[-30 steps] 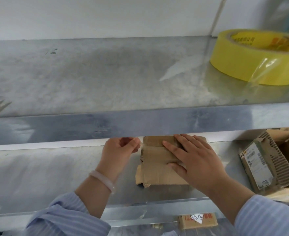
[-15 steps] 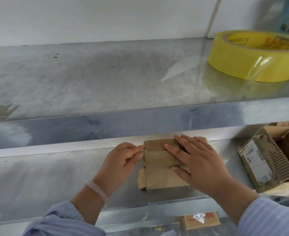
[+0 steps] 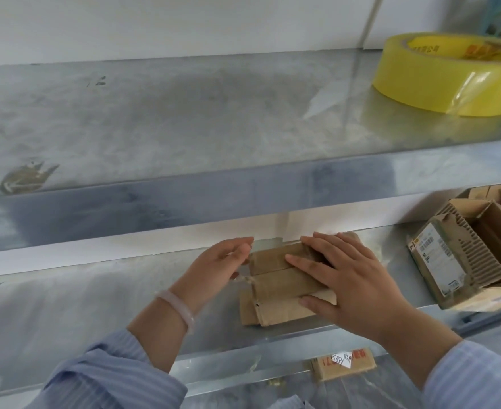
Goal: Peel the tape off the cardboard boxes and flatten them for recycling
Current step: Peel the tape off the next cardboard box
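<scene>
A small cardboard box (image 3: 275, 293) is lying on its side on the lower shelf (image 3: 81, 305), just below the middle of the frame, its loose flaps sticking out at the left end. The right hand (image 3: 352, 287) is pressing down on it from above, palm flat and fingers spread out straight over the box's right half. The thumb is resting along the near edge. The left hand (image 3: 216, 267) is reaching in from the lower left with its fingers nearly straight and close together, and their tips are touching the far left end of the box. It is curling around nothing that can be seen. A thin strand of clear tape (image 3: 244, 279) is stretching off the box's left end, just beside that hand, though whether the thumb is touching it cannot be told. A pale bracelet (image 3: 178, 308) is sitting on the left wrist, and both forearms are coming out of striped blue sleeves (image 3: 110, 376).

At the right edge of the frame, on the same shelf, a torn box (image 3: 461, 261) with a printed label is leaning open — well apart from the hands. A yellow tape roll (image 3: 438, 81) is lying flat on the upper shelf (image 3: 154, 113) in the upper right. Below the lower shelf's front lip, a cardboard piece (image 3: 343, 364) with red print and a white tag is showing.
</scene>
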### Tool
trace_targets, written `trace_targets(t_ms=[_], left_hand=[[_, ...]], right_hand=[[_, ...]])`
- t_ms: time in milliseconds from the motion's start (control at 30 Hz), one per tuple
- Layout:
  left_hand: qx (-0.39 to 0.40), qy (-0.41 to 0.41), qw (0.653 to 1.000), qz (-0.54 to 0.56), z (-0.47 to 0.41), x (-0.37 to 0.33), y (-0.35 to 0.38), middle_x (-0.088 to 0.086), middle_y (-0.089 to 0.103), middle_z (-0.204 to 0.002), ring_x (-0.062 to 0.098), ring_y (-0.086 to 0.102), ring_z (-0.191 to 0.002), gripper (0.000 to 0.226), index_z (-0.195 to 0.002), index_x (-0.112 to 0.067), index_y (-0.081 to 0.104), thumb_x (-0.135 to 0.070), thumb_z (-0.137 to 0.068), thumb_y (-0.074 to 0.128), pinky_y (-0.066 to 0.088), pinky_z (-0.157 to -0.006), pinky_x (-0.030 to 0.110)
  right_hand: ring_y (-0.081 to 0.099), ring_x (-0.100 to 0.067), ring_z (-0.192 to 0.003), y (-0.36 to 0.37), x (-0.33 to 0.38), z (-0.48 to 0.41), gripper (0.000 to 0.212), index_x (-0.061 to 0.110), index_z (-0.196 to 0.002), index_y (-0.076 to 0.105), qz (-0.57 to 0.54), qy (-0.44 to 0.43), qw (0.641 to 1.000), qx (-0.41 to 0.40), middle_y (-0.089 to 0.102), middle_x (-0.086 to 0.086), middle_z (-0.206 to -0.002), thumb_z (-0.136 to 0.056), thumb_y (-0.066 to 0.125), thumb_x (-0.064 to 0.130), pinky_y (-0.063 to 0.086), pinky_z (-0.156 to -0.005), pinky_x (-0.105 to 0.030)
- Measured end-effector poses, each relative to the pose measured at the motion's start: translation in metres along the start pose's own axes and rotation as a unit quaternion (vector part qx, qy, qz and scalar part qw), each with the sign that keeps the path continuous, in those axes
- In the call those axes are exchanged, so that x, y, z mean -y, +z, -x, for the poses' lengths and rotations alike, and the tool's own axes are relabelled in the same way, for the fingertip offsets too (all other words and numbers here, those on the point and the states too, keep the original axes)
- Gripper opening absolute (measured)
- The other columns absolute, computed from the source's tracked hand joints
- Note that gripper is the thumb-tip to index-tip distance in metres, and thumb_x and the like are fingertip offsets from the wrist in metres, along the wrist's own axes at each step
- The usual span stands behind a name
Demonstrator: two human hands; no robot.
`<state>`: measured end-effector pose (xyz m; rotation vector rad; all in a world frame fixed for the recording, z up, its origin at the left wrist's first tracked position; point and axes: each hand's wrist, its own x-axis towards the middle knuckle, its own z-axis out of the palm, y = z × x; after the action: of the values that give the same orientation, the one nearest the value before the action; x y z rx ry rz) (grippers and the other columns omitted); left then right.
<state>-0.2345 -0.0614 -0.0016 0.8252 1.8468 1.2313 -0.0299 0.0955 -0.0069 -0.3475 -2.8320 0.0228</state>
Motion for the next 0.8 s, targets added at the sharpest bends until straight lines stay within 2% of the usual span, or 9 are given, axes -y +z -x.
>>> trace_targets(t_ms=[67, 167, 267, 400, 467, 533, 600, 700, 800], left_hand=[[0.024, 0.010, 0.999, -0.042, -0.007, -0.003, 0.003, -0.015, 0.069, -0.104, 0.002, 0.063, -0.098, 0.014, -0.103, -0.038, 0.066, -0.031, -0.094, 0.057, 0.047, -0.078, 0.013], [0.035, 0.007, 0.999, -0.040, -0.013, -0.002, 0.001, -0.001, 0.075, -0.092, 0.013, 0.069, -0.088, 0.015, -0.093, -0.029, 0.072, -0.016, -0.089, 0.066, 0.052, -0.077, 0.017], [0.036, -0.002, 0.999, -0.001, -0.016, 0.002, -0.004, 0.005, 0.075, -0.089, 0.018, 0.070, -0.083, 0.015, -0.092, -0.022, 0.074, -0.010, -0.085, 0.070, 0.055, -0.076, 0.020], [0.041, -0.027, 0.996, 0.070, -0.016, 0.007, -0.001, 0.008, 0.075, -0.087, 0.015, 0.071, -0.079, 0.018, -0.100, -0.008, 0.073, -0.003, -0.084, 0.069, 0.056, -0.073, 0.020], [0.044, -0.042, 0.994, 0.086, -0.015, 0.008, 0.000, 0.009, 0.074, -0.086, 0.015, 0.071, -0.078, 0.015, -0.099, -0.005, 0.073, -0.002, -0.085, 0.067, 0.058, -0.071, 0.025], [0.048, -0.034, 0.997, 0.050, -0.016, 0.008, -0.003, 0.011, 0.074, -0.090, 0.019, 0.071, -0.086, 0.011, -0.095, -0.005, 0.074, -0.005, -0.086, 0.067, 0.060, -0.076, 0.034], [0.057, -0.007, 0.998, -0.015, -0.018, 0.006, -0.007, 0.012, 0.073, -0.091, 0.021, 0.070, -0.089, 0.008, -0.092, -0.007, 0.074, -0.009, -0.086, 0.068, 0.060, -0.077, 0.038], [0.060, 0.048, 0.989, -0.127, -0.023, 0.000, -0.011, 0.003, 0.073, -0.081, 0.018, 0.070, -0.081, 0.006, -0.082, -0.018, 0.072, -0.015, -0.086, 0.070, 0.060, -0.074, 0.038], [0.068, 0.084, 0.973, -0.203, -0.025, -0.002, -0.011, -0.005, 0.070, -0.077, 0.018, 0.069, -0.077, 0.011, -0.078, -0.025, 0.068, -0.019, -0.087, 0.068, 0.058, -0.078, 0.041]], right_hand=[[0.045, -0.020, -0.134, -0.001, 0.003, 0.000, 0.055, 0.040, -0.135, 0.053, -0.004, 0.005, 1.000, -0.001, 0.050, 0.003, -0.142, -0.087, 0.048, 0.067, 0.031, -0.113, -0.044], [0.045, -0.018, -0.133, -0.002, 0.006, -0.001, 0.053, 0.042, -0.132, 0.055, -0.010, 0.015, 1.000, -0.005, 0.051, 0.006, -0.142, -0.087, 0.046, 0.068, 0.030, -0.114, -0.043], [0.046, -0.020, -0.133, 0.001, 0.010, 0.001, 0.052, 0.040, -0.131, 0.058, -0.010, 0.015, 1.000, -0.017, 0.051, 0.005, -0.141, -0.087, 0.049, 0.067, 0.031, -0.113, -0.043], [0.043, -0.020, -0.135, 0.005, 0.013, 0.006, 0.052, 0.039, -0.132, 0.057, 0.001, 0.010, 1.000, -0.024, 0.050, 0.004, -0.143, -0.089, 0.047, 0.067, 0.025, -0.116, -0.040], [0.041, -0.020, -0.137, 0.007, 0.015, 0.010, 0.053, 0.039, -0.133, 0.056, 0.004, 0.011, 1.000, -0.026, 0.048, 0.003, -0.145, -0.090, 0.046, 0.067, 0.025, -0.117, -0.041], [0.040, -0.020, -0.138, 0.007, 0.017, 0.014, 0.053, 0.039, -0.133, 0.055, 0.004, 0.012, 0.999, -0.032, 0.047, 0.003, -0.145, -0.089, 0.046, 0.067, 0.026, -0.116, -0.042], [0.040, -0.019, -0.138, 0.007, 0.018, 0.016, 0.053, 0.039, -0.133, 0.056, 0.000, 0.014, 0.999, -0.036, 0.047, 0.003, -0.146, -0.089, 0.047, 0.067, 0.027, -0.116, -0.043], [0.039, -0.019, -0.138, 0.007, 0.017, 0.017, 0.053, 0.040, -0.133, 0.056, 0.001, 0.012, 0.999, -0.039, 0.047, 0.004, -0.146, -0.089, 0.047, 0.067, 0.026, -0.116, -0.042], [0.039, -0.017, -0.138, 0.008, 0.018, 0.017, 0.054, 0.040, -0.133, 0.056, -0.004, 0.012, 0.999, -0.036, 0.047, 0.005, -0.145, -0.087, 0.049, 0.068, 0.025, -0.117, -0.040]])
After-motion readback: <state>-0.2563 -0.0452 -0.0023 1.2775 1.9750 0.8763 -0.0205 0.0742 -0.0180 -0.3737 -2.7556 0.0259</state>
